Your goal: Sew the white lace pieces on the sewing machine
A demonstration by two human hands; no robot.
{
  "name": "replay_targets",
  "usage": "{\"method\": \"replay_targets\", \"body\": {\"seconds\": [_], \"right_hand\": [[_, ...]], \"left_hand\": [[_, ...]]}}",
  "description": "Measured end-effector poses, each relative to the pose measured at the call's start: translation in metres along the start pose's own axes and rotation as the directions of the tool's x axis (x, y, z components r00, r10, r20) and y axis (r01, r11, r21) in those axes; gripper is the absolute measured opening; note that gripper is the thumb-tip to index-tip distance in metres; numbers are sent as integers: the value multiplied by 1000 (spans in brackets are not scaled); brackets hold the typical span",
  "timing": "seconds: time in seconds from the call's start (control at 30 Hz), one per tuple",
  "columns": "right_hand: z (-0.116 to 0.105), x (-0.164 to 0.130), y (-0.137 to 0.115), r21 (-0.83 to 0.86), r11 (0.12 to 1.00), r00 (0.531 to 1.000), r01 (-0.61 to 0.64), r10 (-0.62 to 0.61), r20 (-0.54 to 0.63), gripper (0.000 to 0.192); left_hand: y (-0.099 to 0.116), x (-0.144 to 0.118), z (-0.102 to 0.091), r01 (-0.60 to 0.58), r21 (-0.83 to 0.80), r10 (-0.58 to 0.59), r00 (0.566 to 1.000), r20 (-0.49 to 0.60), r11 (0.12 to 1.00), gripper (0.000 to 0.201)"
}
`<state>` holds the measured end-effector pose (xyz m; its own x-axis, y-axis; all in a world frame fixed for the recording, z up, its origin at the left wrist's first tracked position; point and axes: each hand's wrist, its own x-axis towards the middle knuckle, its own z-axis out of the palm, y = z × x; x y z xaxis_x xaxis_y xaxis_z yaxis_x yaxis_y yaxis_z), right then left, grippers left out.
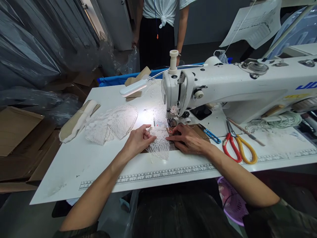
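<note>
A piece of white lace (159, 145) lies under the needle end of a white sewing machine (172, 89), its fringed edge hanging toward me. My left hand (140, 140) is at the lace's left side, fingers curled and thumb pinching its edge. Beside the presser foot (170, 122), my right hand (188, 138) rests with its fingers spread and stretched to the left. Their tips touch the right edge of the lace, over a brown plate (199, 132). More lace runs behind the needle, partly hidden by the machine head.
Left on the table are a lace bundle (111, 124) and a tied fabric roll (79, 120). Blue thread snips (210, 134) and red-and-yellow-handled scissors (237, 145) lie right. A lit lamp (133, 88) overhangs the table. A person (160, 33) stands behind it.
</note>
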<state>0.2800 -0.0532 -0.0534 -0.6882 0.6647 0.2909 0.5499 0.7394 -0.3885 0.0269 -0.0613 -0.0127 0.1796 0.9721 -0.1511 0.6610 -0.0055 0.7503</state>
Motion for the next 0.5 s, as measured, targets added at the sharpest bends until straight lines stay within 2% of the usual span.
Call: {"method": "replay_targets", "body": {"seconds": [0.13,0.23,0.3,0.33,0.4,0.47,0.5], "right_hand": [[0,0,-1,-2,1000,1000,-7,7,-13,33],[0,1,-2,3,1000,1000,-2,2,-23,33],[-1,1,-2,-1,1000,1000,0,0,-23,33],[-1,1,-3,-7,1000,1000,-2,2,-21,33],[-1,1,-3,-26,1000,1000,-10,9,-14,34],[-1,2,-4,-42,999,1000,-13,13,-5,35],[-1,2,-4,-47,999,1000,-13,13,-1,35]], "left_hand": [[-1,0,0,-18,44,18,1000,-6,999,54],[-4,2,0,-142,229,171,979,-112,963,43],[-7,6,2,-289,401,378,912,-162,869,33],[-8,9,4,-383,476,493,861,-128,792,29],[-8,16,8,-583,549,667,742,60,599,25],[-6,24,10,-719,542,725,636,264,434,25],[-4,28,11,-752,536,720,607,335,384,25]]}}
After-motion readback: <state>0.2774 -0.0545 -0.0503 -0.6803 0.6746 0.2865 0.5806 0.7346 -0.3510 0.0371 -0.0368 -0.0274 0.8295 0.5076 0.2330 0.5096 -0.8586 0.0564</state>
